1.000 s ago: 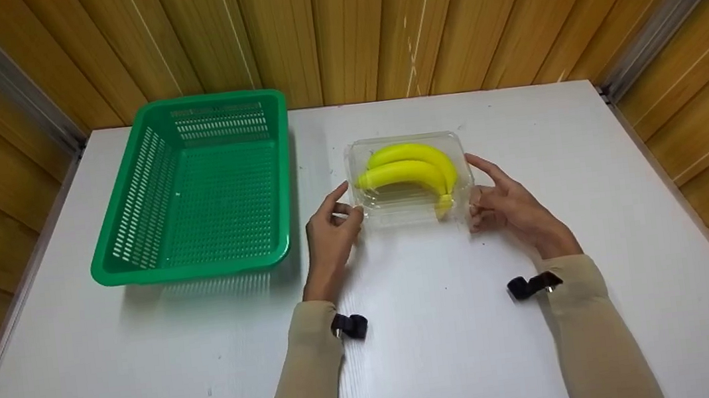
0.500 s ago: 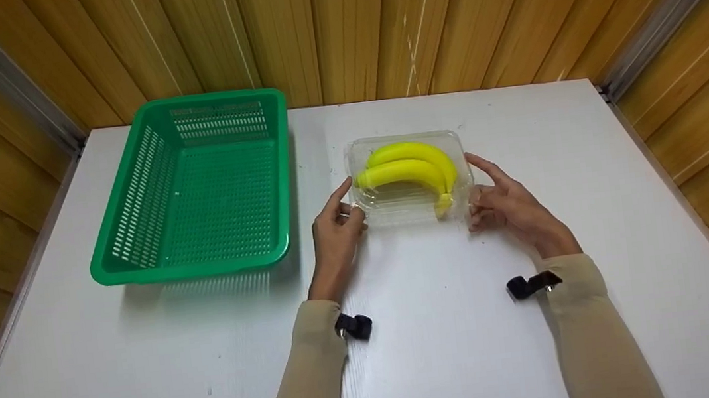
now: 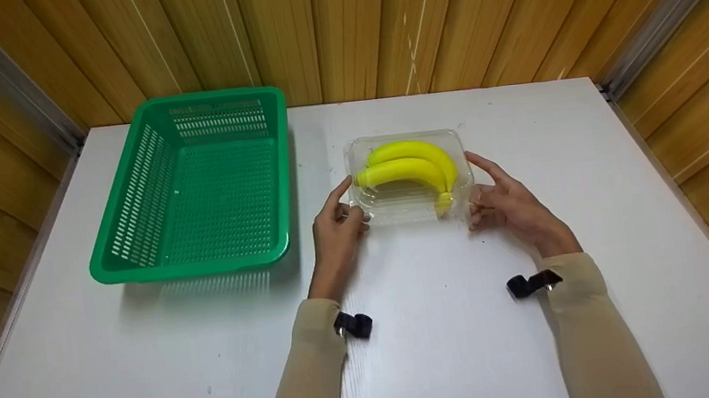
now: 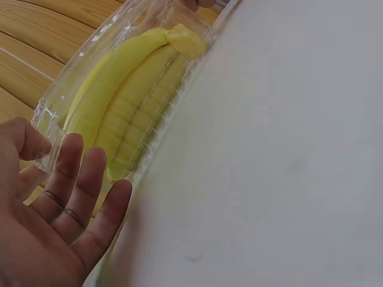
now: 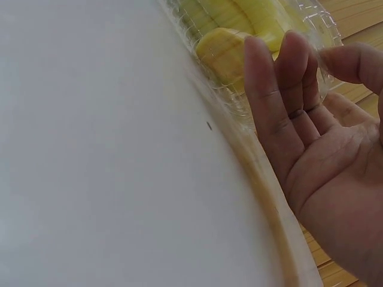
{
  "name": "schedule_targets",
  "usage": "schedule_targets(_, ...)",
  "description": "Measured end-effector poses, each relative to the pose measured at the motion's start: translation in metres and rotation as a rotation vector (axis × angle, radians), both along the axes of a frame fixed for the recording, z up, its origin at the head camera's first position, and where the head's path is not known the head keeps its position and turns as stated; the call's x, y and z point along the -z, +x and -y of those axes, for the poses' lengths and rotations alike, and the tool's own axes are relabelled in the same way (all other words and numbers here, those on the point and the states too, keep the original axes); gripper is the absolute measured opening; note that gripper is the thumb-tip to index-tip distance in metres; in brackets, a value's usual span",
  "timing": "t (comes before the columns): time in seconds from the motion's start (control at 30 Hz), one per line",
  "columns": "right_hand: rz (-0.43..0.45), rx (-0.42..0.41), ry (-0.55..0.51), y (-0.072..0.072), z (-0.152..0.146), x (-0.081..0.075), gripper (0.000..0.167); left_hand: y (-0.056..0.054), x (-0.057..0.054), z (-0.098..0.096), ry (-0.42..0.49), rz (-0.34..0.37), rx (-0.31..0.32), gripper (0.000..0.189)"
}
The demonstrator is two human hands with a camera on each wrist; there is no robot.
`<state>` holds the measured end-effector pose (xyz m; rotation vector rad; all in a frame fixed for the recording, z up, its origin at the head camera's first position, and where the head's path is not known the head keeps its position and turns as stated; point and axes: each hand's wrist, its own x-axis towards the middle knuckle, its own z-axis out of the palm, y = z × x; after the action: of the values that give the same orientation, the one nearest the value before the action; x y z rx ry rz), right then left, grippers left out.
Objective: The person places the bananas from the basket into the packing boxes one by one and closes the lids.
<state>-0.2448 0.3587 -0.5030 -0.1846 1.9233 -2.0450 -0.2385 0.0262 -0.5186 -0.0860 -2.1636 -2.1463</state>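
Note:
A clear plastic clamshell box [image 3: 399, 206] lies on the white table, its lid over a bunch of yellow bananas [image 3: 401, 169]. My left hand [image 3: 336, 234] pinches the box's near left corner between thumb and fingers, the index finger reaching forward along the side. At the opposite corner my right hand [image 3: 516, 210] pinches the rim the same way, index finger up along the right side. Through the transparent wall, the bananas [image 4: 128, 89] show in the left wrist view, and the stem end [image 5: 224, 54] appears in the right wrist view.
A green perforated plastic basket [image 3: 192, 271] stands on the table [image 3: 438, 349] to the left of the box. Wood-patterned panels [image 3: 349, 33] rise behind the table and along both sides.
My left hand has shifted slightly right, bringing its index fingertip against the box's side. The right hand, box, bananas and basket have stayed in place.

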Motion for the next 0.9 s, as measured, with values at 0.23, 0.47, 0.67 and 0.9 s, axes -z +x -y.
schedule_targets(0.23, 0.008, 0.007, 0.04, 0.0001, -0.0003, -0.0021, 0.073, -0.0007, -0.0003, 0.001, 0.016, 0.023, 0.018, 0.059)
schedule_targets(0.47, -0.001, 0.0, 0.062, 0.0007, -0.0009, -0.0025, 0.073, 0.0015, -0.0014, 0.0019, 0.014, 0.04, 0.026, 0.061)
schedule_targets(0.67, 0.016, 0.006, 0.017, 0.0013, -0.0001, -0.0034, 0.074, 0.0013, -0.0019, 0.0017, 0.021, 0.042, 0.031, 0.061)
schedule_targets(0.9, 0.023, 0.007, -0.014, 0.003, -0.0006, -0.0034, 0.076, 0.0017, -0.0024, 0.0017, 0.031, 0.054, 0.044, 0.06)
